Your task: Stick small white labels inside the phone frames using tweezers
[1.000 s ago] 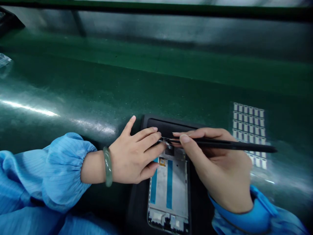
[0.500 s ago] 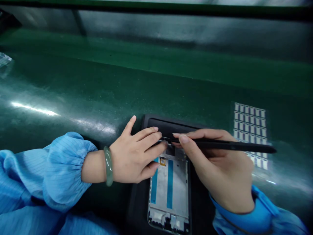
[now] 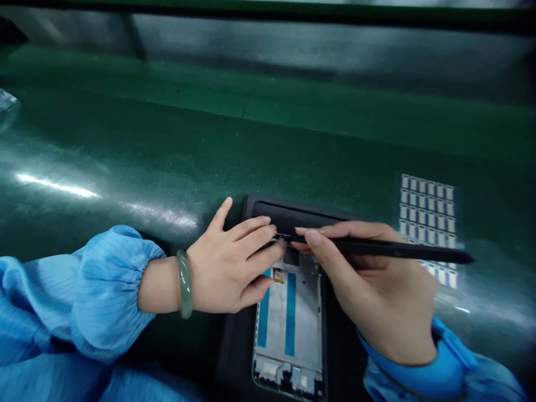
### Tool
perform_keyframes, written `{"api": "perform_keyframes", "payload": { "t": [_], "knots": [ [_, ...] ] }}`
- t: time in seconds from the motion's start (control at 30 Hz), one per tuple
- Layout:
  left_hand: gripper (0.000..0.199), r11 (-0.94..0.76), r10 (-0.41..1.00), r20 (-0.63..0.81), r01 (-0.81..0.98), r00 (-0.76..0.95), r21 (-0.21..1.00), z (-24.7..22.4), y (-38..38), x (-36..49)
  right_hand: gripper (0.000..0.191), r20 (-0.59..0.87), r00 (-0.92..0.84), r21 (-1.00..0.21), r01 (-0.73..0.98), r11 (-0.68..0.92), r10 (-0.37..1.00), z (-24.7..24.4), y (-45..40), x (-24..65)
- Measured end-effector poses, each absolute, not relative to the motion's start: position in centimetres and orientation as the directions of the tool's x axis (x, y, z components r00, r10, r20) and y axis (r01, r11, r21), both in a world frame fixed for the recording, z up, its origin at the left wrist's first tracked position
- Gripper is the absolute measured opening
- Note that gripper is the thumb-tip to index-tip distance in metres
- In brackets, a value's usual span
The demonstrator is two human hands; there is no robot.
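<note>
A: What is filling most of the view?

B: A green bench (image 3: pixel 167 139), shining under a streak of light. Near its closer side, a black mat (image 3: pixel 234 346) is lying flat.

A: And the arms?

B: Blue sleeves (image 3: pixel 109 285) are covering both of them. The left hand (image 3: pixel 226 273) is reaching in from the left, palm down; the right hand (image 3: pixel 381 290) is coming in from the other side.

A: Where is the phone frame (image 3: pixel 307 312) sitting?

B: It is resting on the mat, its long sides running away from the person, its far end partly hiding under the hands.

A: How are the left hand's fingers (image 3: pixel 255 240) standing?

B: They are spreading wide, with the little finger pointing away over the mat and the index fingertip meeting the frame's far end. I cannot tell whether they are pressing anything.

A: And the right hand's?

B: Its fingers (image 3: pixel 329 251) are closing narrowly around a slim black tool (image 3: pixel 410 251). The tool is lying almost level, its tip pointing toward the left fingertips; the exact contact is too small to tell.

A: What is lying beyond the right hand?

B: A sheet (image 3: pixel 427 206) of small pale labels is lying on the bench, the tool crossing over its nearer part in view.

A: Anything smaller?

B: Two blue strips (image 3: pixel 290 312) are running along the frame, a green bangle (image 3: pixel 185 285) is circling the left wrist, and a tiny orange piece (image 3: pixel 278 276) is showing beside the left thumb.
</note>
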State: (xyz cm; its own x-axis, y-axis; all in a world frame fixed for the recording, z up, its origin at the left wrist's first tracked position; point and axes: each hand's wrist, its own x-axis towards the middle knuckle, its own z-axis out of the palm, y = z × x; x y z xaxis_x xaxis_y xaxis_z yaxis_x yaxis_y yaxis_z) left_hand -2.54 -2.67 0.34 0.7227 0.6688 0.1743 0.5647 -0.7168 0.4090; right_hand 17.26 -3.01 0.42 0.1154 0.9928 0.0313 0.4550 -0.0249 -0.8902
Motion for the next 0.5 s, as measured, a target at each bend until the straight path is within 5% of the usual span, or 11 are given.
{"api": "perform_keyframes", "payload": {
  "t": [0.5],
  "knots": [
    [0.037, -0.714, 0.671, 0.176, 0.563, 0.72, 0.416, 0.33, -2.76, -2.48, 0.011, 0.108, 0.095, -0.868, 0.495, 0.048, 0.99, 0.43, -3.15, 17.22]
  ]
}}
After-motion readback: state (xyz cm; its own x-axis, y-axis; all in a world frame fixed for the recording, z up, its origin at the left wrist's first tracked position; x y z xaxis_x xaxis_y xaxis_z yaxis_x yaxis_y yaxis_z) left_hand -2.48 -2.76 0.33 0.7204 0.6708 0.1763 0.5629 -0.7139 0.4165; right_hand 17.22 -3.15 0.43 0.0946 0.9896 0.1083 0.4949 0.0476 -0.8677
